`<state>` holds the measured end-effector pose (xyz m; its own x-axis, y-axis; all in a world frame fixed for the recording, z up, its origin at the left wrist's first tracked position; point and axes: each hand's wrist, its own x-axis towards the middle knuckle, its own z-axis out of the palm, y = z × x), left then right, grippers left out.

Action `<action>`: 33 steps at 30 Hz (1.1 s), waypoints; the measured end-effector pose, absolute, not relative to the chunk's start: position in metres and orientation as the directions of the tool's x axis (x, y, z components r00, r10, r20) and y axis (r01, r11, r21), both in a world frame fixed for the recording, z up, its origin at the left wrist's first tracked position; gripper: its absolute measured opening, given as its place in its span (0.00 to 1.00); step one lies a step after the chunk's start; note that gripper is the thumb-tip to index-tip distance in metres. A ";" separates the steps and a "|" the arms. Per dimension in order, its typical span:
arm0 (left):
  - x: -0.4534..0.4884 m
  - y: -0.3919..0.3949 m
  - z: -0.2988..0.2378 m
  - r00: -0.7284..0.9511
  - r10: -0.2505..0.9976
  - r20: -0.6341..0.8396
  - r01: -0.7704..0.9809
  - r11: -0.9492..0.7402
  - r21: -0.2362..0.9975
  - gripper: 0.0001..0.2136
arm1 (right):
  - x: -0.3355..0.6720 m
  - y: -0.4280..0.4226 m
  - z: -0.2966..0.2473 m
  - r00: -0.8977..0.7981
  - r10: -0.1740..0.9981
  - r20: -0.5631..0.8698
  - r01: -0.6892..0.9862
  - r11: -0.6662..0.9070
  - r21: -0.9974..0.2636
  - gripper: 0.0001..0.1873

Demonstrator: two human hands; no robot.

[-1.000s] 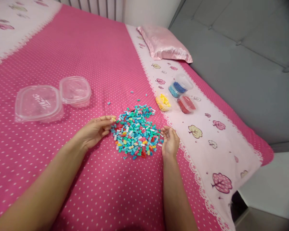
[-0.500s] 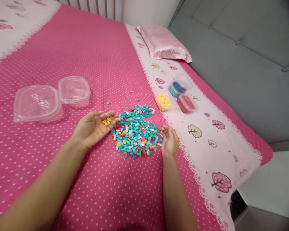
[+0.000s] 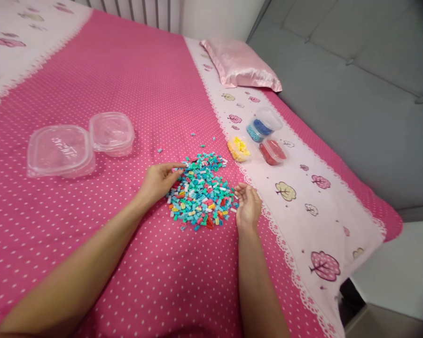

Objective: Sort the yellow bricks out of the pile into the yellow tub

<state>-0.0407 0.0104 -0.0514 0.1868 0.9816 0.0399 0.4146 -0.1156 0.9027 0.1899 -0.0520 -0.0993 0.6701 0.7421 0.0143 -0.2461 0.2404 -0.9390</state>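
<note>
A heap of small plastic bricks (image 3: 200, 192), mostly teal with red, white and yellow ones, lies on the pink dotted bedspread (image 3: 162, 94). My left hand (image 3: 157, 180) is palm down at the heap's upper left edge. Its fingers are drawn together and touch the bricks, and what they hold is hidden. My right hand (image 3: 248, 205) rests on its side at the heap's right edge. Its fingers are curled into a loose cup, and I cannot see inside.
Three small clear tubs stand beyond the heap on the right: yellow bricks (image 3: 238, 149), blue bricks (image 3: 262, 124), red bricks (image 3: 273, 151). Two clear containers (image 3: 61, 150) (image 3: 112, 133) sit at the left. A pink pillow (image 3: 239, 63) lies by the grey padded headboard (image 3: 356, 94).
My left hand, which lay palm up with several yellow bricks in it, has turned over and moved right onto the heap's edge. The right hand has not moved.
</note>
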 end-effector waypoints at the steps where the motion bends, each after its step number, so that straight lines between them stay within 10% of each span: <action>1: -0.038 0.012 -0.052 0.208 0.975 0.074 0.522 -0.174 0.835 0.18 | 0.190 -0.052 -0.099 0.670 0.742 0.012 -0.249 0.241 -0.938 0.15; 10: -0.032 0.008 -0.057 0.367 0.926 0.083 0.861 -0.372 0.346 0.19 | 0.190 -0.050 -0.099 0.679 0.734 -0.005 -0.269 0.242 -0.932 0.15; 24: -0.033 0.009 -0.061 0.310 0.917 0.251 0.716 -0.398 0.573 0.14 | 0.189 -0.052 -0.099 0.675 0.738 0.014 -0.248 0.245 -0.937 0.14; 33: -0.035 0.011 -0.054 0.184 0.970 0.161 0.281 -0.209 0.937 0.07 | 0.189 -0.051 -0.099 0.677 0.736 0.016 -0.222 0.225 -0.949 0.15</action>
